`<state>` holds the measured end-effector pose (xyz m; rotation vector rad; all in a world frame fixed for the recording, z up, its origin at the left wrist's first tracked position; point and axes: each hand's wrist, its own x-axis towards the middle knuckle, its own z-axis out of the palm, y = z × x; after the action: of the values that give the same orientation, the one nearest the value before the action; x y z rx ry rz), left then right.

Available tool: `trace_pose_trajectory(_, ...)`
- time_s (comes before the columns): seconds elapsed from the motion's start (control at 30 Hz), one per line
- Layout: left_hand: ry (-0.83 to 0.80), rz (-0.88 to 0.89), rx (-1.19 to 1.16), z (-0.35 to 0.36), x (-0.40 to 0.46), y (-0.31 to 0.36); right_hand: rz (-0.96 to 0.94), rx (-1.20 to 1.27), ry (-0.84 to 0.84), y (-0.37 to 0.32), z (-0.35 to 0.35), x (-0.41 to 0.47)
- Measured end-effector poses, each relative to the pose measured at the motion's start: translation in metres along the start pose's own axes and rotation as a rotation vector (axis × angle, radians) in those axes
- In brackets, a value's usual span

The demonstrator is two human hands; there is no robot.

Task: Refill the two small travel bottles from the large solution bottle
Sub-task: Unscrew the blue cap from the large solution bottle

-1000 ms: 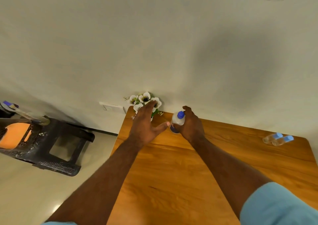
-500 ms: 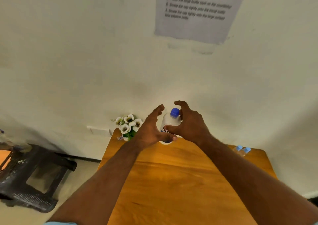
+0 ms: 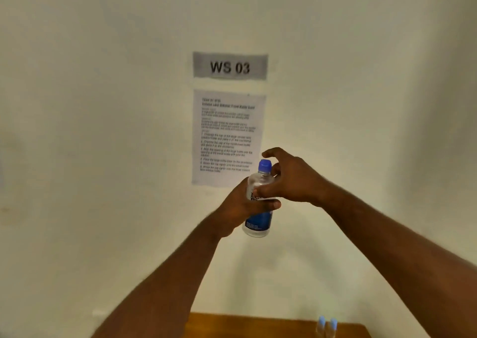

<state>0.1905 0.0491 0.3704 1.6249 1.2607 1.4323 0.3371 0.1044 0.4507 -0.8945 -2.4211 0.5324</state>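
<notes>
The large solution bottle (image 3: 258,216), clear with a blue label and a blue cap, is held upright in the air in front of the wall. My left hand (image 3: 240,208) is wrapped around its middle. My right hand (image 3: 289,180) sits beside the bottle's neck, thumb on the bottle's shoulder and fingers curled around the cap without clearly gripping it. The two small travel bottles (image 3: 326,326), clear with light blue caps, stand side by side on the wooden table (image 3: 245,324) at the bottom right.
A sign reading "WS 03" (image 3: 230,66) and a printed instruction sheet (image 3: 228,136) hang on the pale wall behind the bottle. Only the far edge of the table shows at the bottom of the view.
The large bottle has been lifted off the table and raised high. My left hand has closed around it. The view has tilted up, so the flowers and the black stool are out of sight.
</notes>
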Motion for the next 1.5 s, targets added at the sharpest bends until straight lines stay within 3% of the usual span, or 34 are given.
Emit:
trace_pose_trajectory(0.23, 0.173, 0.065, -0.050, 0.032, 0.027, 0.062, -0.015, 0.065, 0.051, -0.015, -0.078, -0.008)
trace_pose_trajectory(0.43, 0.228, 0.035, -0.025, 0.050, 0.033, 0.085, -0.137, -0.088, 0.397, -0.038, -0.131, -0.006)
trace_pose_trajectory(0.57, 0.228, 0.044, -0.021, 0.056, 0.033, 0.095, -0.124, -0.382, 0.312, -0.051, -0.140, 0.003)
trace_pose_trajectory(0.67, 0.240, 0.059, -0.019, 0.057, 0.033, 0.099, -0.126, -0.468, 0.263, -0.054, -0.139, 0.007)
trace_pose_trajectory(1.0, 0.296, 0.052, -0.012, 0.056, 0.027, 0.102, -0.279, -0.075, -0.014, -0.045, -0.152, 0.007)
trace_pose_trajectory(1.07, 0.305, 0.060, -0.023, 0.056, 0.026, 0.104, -0.270, 0.020, 0.005, -0.044, -0.153, 0.007)
trace_pose_trajectory(1.13, 0.298, 0.063, -0.013, 0.055, 0.027, 0.106, -0.239, 0.001, 0.112, -0.047, -0.152, 0.007)
trace_pose_trajectory(1.23, 0.294, 0.059, 0.013, 0.055, 0.028, 0.107, -0.191, -0.219, 0.209, -0.054, -0.148, 0.009)
trace_pose_trajectory(1.5, 0.310, 0.076, 0.012, 0.054, 0.028, 0.103, -0.264, -0.096, 0.039, -0.051, -0.150, 0.009)
